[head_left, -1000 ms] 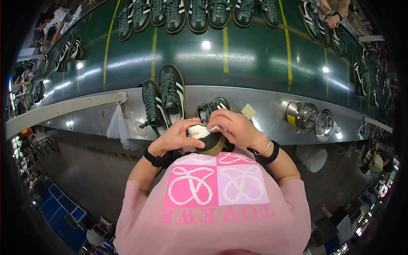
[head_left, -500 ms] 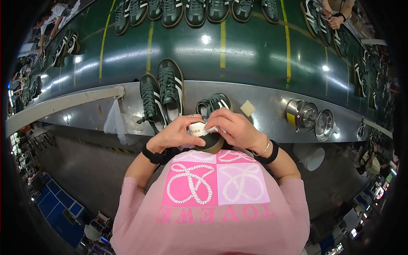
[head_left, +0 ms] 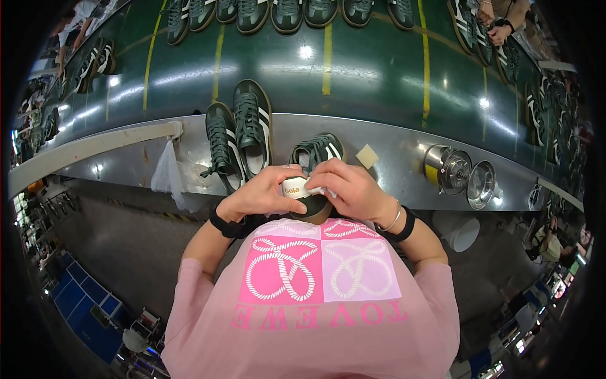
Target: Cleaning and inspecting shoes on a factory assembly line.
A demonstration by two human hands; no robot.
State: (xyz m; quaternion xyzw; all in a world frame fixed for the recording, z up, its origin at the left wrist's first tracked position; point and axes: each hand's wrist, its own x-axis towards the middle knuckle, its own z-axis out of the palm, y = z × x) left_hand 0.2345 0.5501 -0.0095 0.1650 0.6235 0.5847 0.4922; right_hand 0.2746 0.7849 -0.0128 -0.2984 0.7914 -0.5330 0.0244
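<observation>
Shoe (head_left: 308, 210) between both hands, heel facing up, toe hidden, long axis seemingly downward. Left hand (head_left: 268, 191) grips its side; right hand (head_left: 355, 189) pinches white wad (head_left: 318, 190) at heel. Another shoe (head_left: 315, 149) just beyond hands.

Held shoe (head_left: 312, 208) is dark green; heel patch (head_left: 294, 186) white, gold-printed. Belt (head_left: 372, 76) is green, yellow-striped. Shirt (head_left: 309, 350) pink, rope-patterned.

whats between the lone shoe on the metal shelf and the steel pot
A pale yellow square pad on the metal shelf, in the head view.
</observation>
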